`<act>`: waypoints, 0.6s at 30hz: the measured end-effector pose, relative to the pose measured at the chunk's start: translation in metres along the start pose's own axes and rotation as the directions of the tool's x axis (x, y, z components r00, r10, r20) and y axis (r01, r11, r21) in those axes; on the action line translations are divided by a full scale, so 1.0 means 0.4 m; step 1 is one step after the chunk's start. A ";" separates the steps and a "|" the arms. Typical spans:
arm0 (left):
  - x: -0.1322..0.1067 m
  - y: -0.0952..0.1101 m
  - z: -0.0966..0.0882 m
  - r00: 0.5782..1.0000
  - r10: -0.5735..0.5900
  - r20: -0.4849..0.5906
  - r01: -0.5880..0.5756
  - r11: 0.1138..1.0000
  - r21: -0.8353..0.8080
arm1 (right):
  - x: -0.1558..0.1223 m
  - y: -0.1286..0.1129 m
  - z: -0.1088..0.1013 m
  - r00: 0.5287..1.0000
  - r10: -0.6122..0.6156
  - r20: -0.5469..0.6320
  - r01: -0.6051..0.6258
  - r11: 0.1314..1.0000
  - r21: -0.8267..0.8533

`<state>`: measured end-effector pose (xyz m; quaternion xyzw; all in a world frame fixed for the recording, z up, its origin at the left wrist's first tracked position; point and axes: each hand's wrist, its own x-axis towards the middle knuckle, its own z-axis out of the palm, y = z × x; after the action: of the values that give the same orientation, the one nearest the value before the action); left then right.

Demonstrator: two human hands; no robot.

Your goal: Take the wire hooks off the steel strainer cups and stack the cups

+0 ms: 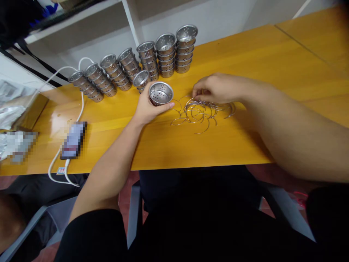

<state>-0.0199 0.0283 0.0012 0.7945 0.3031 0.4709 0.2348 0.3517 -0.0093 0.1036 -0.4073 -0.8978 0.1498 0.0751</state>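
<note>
My left hand point(148, 107) is wrapped round a perforated metal strainer cup point(161, 94), its open top tilted toward me. Just behind it stands another such cup point(141, 79), partly covered by the held one. At the far side of a loose heap of thin curved wires point(200, 111), my right hand point(211, 88) has its fingers pinched together at the upper edge of the heap. Whether a wire is between those fingertips cannot be made out. The wires lie tangled on the yellow wooden table point(169, 145).
Several stacks of perforated cups point(167, 54) line the back of the table near a white shelf point(109, 40). To the left lie a phone point(73, 141) on a white cable point(81, 105) and silvery plastic packets point(16, 143). Another person's leg point(11, 214) shows at lower left.
</note>
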 end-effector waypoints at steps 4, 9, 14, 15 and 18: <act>0.005 -0.039 0.003 0.998 0.063 -0.001 -0.063 0.998 -0.006 | 0.000 0.000 0.003 0.998 0.022 -0.064 -0.022 1.000 -0.002; 0.005 -0.022 -0.001 0.997 0.073 -0.002 -0.073 0.997 -0.028 | 0.006 0.016 0.011 0.993 0.011 -0.113 -0.008 1.000 0.025; 0.000 0.052 0.003 1.000 -0.030 -0.006 0.030 0.999 -0.043 | -0.001 -0.005 0.004 0.983 0.073 -0.170 -0.045 0.985 0.164; -0.001 0.058 0.005 0.999 -0.047 -0.023 0.046 0.998 -0.048 | -0.002 -0.014 0.005 0.978 0.085 -0.188 -0.045 0.977 0.208; -0.001 0.047 0.010 0.996 -0.069 -0.053 0.066 0.997 -0.041 | -0.001 -0.040 0.018 0.964 0.104 -0.246 -0.014 0.940 0.341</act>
<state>-0.0117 0.0143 0.0115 0.7659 0.3268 0.4901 0.2578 0.3388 -0.0208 0.1022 -0.4317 -0.8286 0.2479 0.2562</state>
